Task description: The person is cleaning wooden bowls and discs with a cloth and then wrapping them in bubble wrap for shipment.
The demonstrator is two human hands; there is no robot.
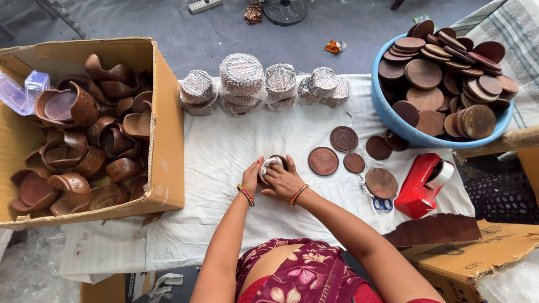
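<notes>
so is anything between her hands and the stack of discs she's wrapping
Nothing visible. Both the left hand and right hand are already on the disc stack, which lies on the white cloth. The loose discs lie off to the right, apart from the hands.

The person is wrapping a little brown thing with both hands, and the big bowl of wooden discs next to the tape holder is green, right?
Not quite: the head view shows the bowl of wooden discs is blue, not green. The rest is right: both the left hand and right hand hold a small brown piece in white wrap, and the red tape holder sits beside the bowl.
</notes>
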